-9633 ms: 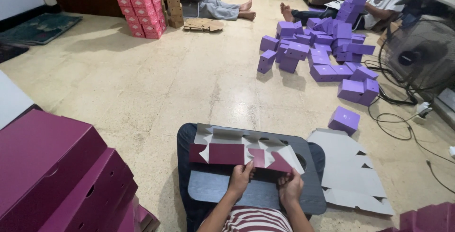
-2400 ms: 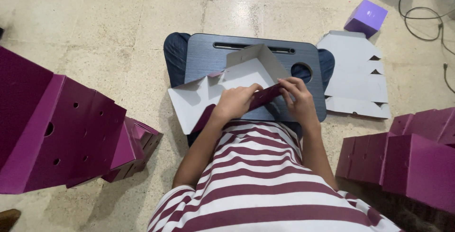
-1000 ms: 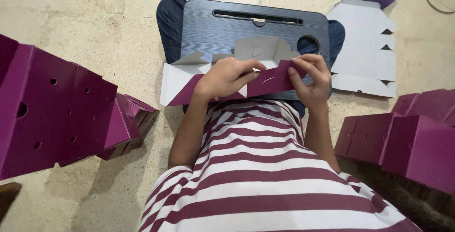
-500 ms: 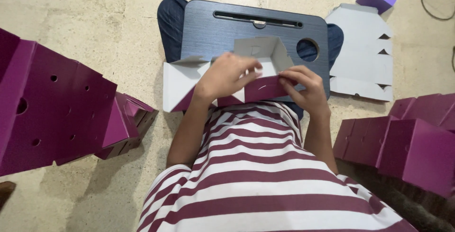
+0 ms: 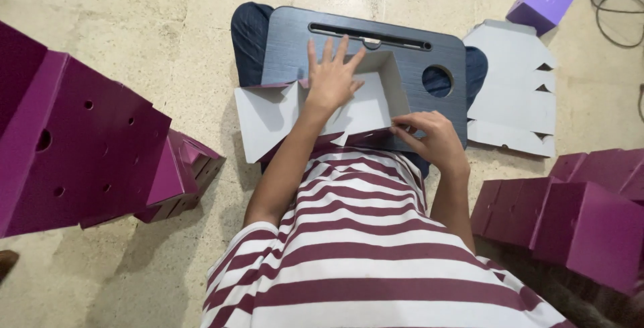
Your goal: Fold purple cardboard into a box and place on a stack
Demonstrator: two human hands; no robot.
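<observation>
A half-folded cardboard box blank (image 5: 373, 108), white inside and magenta outside, lies on a dark blue lap tray (image 5: 416, 93) across my knees. My left hand (image 5: 332, 76) lies flat with fingers spread, pressing down on the blank's far left part inside the raised walls. My right hand (image 5: 431, 139) pinches the near right edge of the blank where a magenta flap shows. A loose flap of the blank (image 5: 265, 119) sticks out to the left, off the tray.
Stacks of folded magenta boxes stand at my left (image 5: 80, 147) and right (image 5: 577, 214). A flat white box blank (image 5: 516, 96) lies on the floor right of the tray, a small purple box (image 5: 541, 3) behind it. A black cable (image 5: 614, 13) runs at top right.
My left hand has left the near flap and spread flat inside the blank. The blank has opened into a tray shape with its walls up. My right hand stays at the near right edge.
</observation>
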